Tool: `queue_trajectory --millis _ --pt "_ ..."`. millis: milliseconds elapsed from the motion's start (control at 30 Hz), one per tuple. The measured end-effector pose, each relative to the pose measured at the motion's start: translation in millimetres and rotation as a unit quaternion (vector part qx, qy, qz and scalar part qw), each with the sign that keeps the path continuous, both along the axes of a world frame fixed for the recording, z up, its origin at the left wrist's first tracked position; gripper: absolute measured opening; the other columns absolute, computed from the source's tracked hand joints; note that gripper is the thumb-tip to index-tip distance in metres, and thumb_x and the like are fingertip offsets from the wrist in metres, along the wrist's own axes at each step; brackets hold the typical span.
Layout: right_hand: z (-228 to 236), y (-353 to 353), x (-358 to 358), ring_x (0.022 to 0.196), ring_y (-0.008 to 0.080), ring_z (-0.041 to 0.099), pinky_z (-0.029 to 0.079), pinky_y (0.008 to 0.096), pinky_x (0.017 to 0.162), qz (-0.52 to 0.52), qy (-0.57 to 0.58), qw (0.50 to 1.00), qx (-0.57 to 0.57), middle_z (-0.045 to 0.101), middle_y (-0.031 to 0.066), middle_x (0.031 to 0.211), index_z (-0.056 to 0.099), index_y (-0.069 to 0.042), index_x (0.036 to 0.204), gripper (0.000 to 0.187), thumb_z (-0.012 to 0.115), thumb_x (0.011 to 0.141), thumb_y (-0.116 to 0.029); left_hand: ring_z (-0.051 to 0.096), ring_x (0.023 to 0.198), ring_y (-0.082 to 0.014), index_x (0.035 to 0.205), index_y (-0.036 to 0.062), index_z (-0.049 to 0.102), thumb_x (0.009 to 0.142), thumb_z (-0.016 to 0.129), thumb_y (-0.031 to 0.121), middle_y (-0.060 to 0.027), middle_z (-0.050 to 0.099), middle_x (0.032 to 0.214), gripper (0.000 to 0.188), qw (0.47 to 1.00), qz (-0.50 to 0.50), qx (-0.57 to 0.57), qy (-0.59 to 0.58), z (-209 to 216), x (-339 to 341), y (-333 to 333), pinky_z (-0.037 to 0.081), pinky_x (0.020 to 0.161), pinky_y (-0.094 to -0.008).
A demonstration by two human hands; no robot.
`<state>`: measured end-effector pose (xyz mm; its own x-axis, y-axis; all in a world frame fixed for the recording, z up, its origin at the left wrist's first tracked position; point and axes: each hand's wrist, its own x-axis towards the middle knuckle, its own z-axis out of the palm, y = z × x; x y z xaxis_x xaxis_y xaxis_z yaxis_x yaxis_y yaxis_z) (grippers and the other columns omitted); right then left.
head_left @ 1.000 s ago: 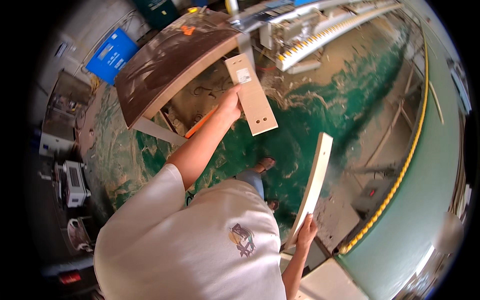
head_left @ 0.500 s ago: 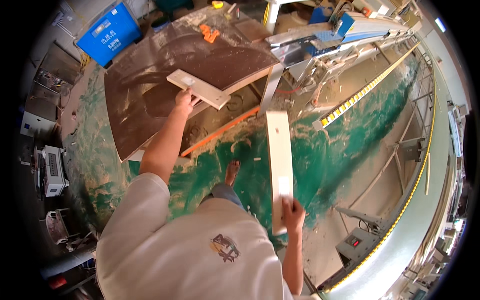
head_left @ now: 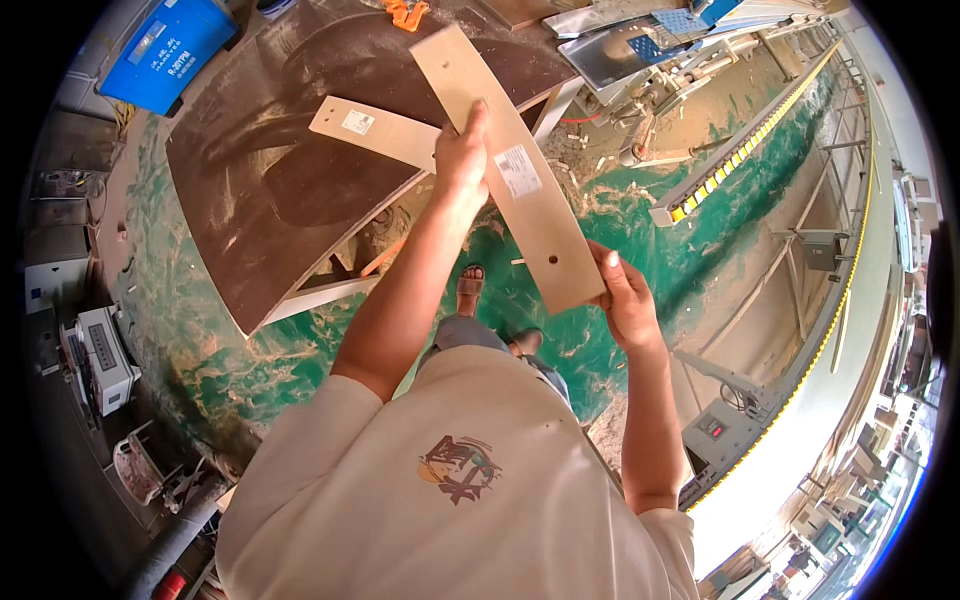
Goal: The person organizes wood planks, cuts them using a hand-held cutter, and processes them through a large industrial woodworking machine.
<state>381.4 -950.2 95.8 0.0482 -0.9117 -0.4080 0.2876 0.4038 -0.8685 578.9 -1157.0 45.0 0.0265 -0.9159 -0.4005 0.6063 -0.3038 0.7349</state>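
A flat pale wooden board (head_left: 535,215), with a hole near each end and a white label, is held slantwise in front of me. My left hand (head_left: 463,155) grips its left edge around the middle, thumb on the upper face. The lower right corner is pinched by my right hand (head_left: 627,295), thumb on top and fingers underneath. Behind it, a second similar board (head_left: 390,138) with a label lies on the brown table (head_left: 250,200); its right end is hidden by my left hand and the held board.
Orange clamp-like object (head_left: 406,13) sits on the table's far side. A blue bin (head_left: 170,55) stands at far left. On the right, a machine with a yellow-toothed rail (head_left: 745,150) and a long curved conveyor (head_left: 800,450) border the dusty green floor (head_left: 290,370).
My left hand has let go of the board on the table and now grips the other board. That board has swung up and left, and my right hand has shifted to its lower corner.
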Motion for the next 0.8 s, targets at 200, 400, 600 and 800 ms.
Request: queue_trajectory --millis 200,400,600,800 --pt "-19 30 6 0.095 0.0227 0.075 0.06 0.0352 0.078 0.019 0.044 0.997 0.055 0.075 0.0141 0.108 0.066 0.007 0.124 0.054 0.069 0.102 -0.042 0.068 0.105 -0.0208 0.126 -0.0013 0.059 0.103 0.069 0.032 -0.0096 0.069 0.118 0.041 0.997 0.032 -0.071 -0.014 17 -14 -6 0.057 0.095 -0.0392" --pt "-14 60 -6 0.082 0.0183 0.074 0.058 0.0339 0.074 0.068 0.207 0.975 0.042 0.076 0.0114 0.087 0.073 0.006 0.107 0.038 0.065 0.104 -0.031 0.071 0.098 -0.0221 0.121 -0.0059 0.063 0.107 0.056 0.048 -0.0125 0.072 0.111 0.056 0.998 0.034 -0.04 -0.034 15 -51 4 0.059 0.087 -0.0388" --pt "16 85 -25 0.064 0.0138 0.069 0.053 0.0295 0.06 0.014 0.226 0.974 -0.005 0.071 0.0082 0.075 0.073 0.002 0.106 0.034 0.064 0.105 -0.031 0.071 0.1 -0.0242 0.126 -0.007 0.063 0.106 0.051 0.056 -0.0137 0.072 0.116 0.067 0.997 0.003 0.025 -0.067 13 -86 10 0.059 0.087 -0.0401" --pt "14 109 -39 0.055 0.0189 0.064 0.048 0.0298 0.054 -0.065 -0.211 0.975 0.006 0.049 0.002 0.054 0.05 -0.009 0.069 0.044 0.062 0.105 -0.03 0.069 0.102 -0.0216 0.133 -0.0029 0.061 0.104 0.052 0.06 -0.0113 0.07 0.122 0.07 0.998 -0.025 0.018 -0.05 25 -110 3 0.058 0.087 -0.0389"
